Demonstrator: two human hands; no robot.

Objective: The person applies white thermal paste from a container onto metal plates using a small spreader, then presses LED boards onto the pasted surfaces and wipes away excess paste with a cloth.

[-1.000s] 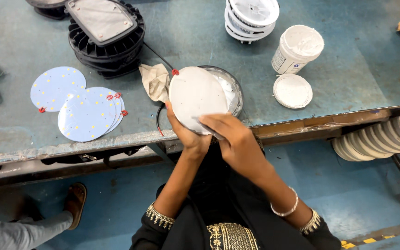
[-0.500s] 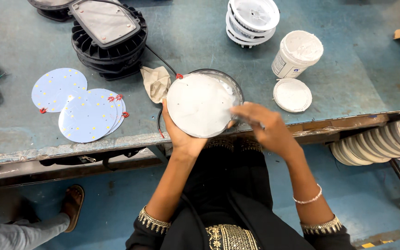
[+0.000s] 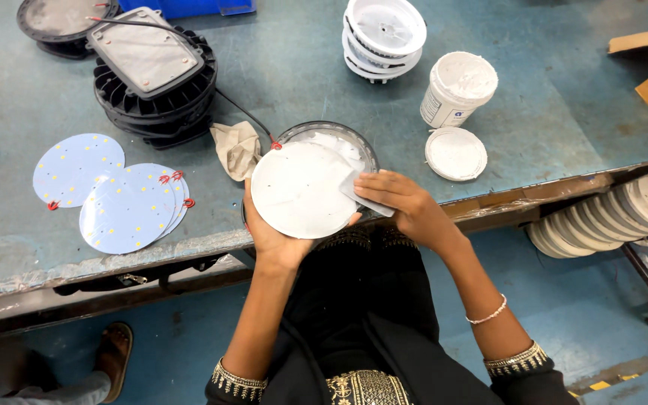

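The left hand (image 3: 275,240) cups a white disc (image 3: 298,191) (tilted over the desk (image 3: 549,142) edge) while the right hand (image 3: 403,206) pinches a small grey card (image 3: 361,196) against it.

Since 1.0 s ago: the white disc (image 3: 300,191) has come up from a steep tilt over the round housing (image 3: 354,142) to lie nearly flat, face up, covering the housing's 7 o'clock part. The left hand (image 3: 279,238) has shifted from the disc's lower edge to beneath it at 6 o'clock. The right hand (image 3: 406,206) moved from 5 o'clock to 3 o'clock and now presses a small pale scraper (image 3: 361,193) flat on the disc face.
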